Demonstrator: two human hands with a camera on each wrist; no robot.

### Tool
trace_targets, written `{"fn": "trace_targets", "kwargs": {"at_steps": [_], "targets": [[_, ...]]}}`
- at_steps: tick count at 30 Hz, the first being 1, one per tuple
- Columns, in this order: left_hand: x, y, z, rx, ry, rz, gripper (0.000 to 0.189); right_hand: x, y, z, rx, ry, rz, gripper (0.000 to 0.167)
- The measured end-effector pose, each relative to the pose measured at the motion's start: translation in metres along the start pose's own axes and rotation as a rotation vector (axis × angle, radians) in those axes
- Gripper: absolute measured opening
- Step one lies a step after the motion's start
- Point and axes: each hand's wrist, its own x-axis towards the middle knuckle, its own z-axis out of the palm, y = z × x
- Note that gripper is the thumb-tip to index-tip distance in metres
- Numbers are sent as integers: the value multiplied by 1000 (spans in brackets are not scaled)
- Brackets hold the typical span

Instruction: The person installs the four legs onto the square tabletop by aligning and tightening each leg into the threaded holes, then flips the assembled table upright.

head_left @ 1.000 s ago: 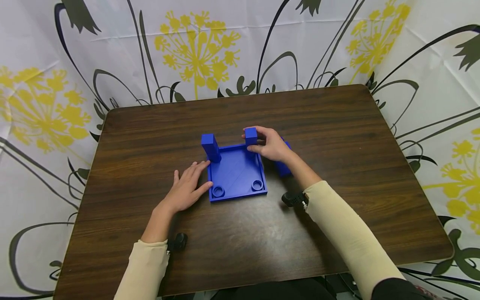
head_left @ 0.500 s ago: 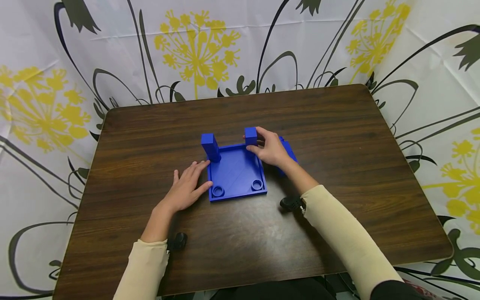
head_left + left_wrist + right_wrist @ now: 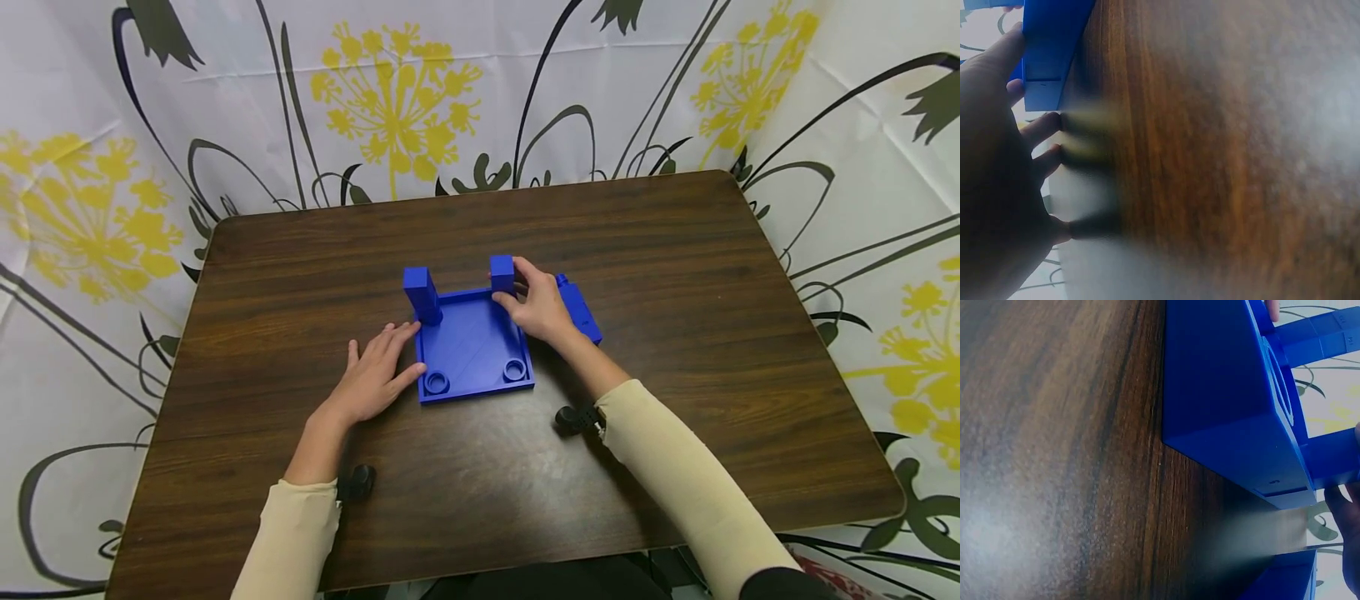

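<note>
A square blue tray point(image 3: 472, 346) lies on the table, with a raised ring in each near corner. A blue post point(image 3: 420, 287) stands upright at its far left corner. At the far right corner, my right hand point(image 3: 542, 304) holds a second blue post point(image 3: 502, 271) between thumb and fingers. That post point(image 3: 1332, 456) meets the tray point(image 3: 1229, 394) in the right wrist view, though its foot is partly hidden. My left hand point(image 3: 367, 379) is spread flat, its thumb and index fingertip against the tray's left wall.
Blue blocky pieces point(image 3: 577, 308) lie on the table just right of the tray, partly behind my right hand. The dark wooden table point(image 3: 300, 275) reaches back to a flower-patterned cloth point(image 3: 480, 92).
My right wrist and forearm have swung slightly left and toward me, uncovering more of the blue pieces at the right. The fingers stay on the right post. My left hand and the tray are still.
</note>
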Motion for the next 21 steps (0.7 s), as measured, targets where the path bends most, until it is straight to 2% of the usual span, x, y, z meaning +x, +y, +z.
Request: {"fn": "trace_targets", "kwargs": {"at_steps": [9, 21], "targets": [[1, 2, 0, 24, 2, 2, 69, -2, 0, 4, -45, 56, -4, 38], [0, 2, 0, 37, 5, 5, 68, -6, -3, 11, -19, 114, -16, 40]]}}
